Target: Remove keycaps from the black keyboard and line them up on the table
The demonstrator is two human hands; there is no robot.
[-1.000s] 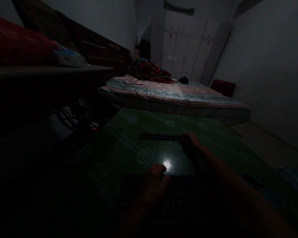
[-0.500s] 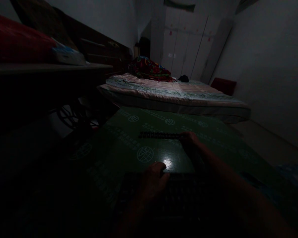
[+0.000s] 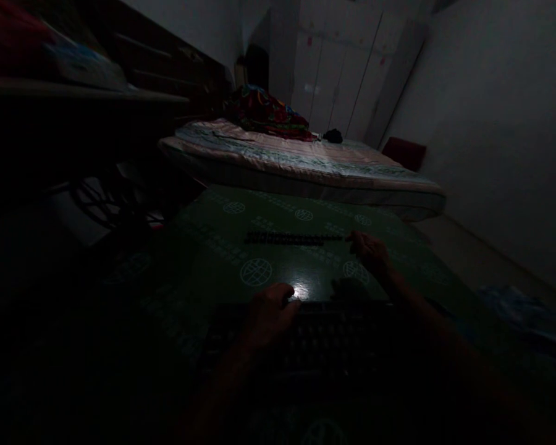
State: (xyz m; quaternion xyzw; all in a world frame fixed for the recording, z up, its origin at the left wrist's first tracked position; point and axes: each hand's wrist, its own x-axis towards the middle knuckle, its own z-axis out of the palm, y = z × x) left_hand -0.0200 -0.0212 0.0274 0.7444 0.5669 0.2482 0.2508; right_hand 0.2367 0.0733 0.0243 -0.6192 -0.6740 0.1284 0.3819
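The room is very dim. A green sheet (image 3: 278, 216) printed with white globe marks covers the surface before me. On it lies a dark row of small keycaps (image 3: 291, 238). My right hand (image 3: 370, 253) rests at the right end of that row, fingers curled; whether it holds a piece is hidden by the dark. My left hand (image 3: 269, 309) lies curled on the far left edge of a dark keyboard (image 3: 324, 340) close to me. A bright glare spot sits just past its knuckles.
A mattress (image 3: 306, 164) with a striped sheet lies beyond the green sheet, with a heap of colourful cloth (image 3: 264, 111) on its far end. A dark table (image 3: 74, 99) with a metal treadle frame stands at left. White wardrobe doors (image 3: 347, 74) and a red cushion (image 3: 403, 153) are at the back.
My head has tipped down and right, shifting the scene up-left. My right hand has moved a little right off the row's end, leaving the row's tip visible. The left hand stays on the keyboard.
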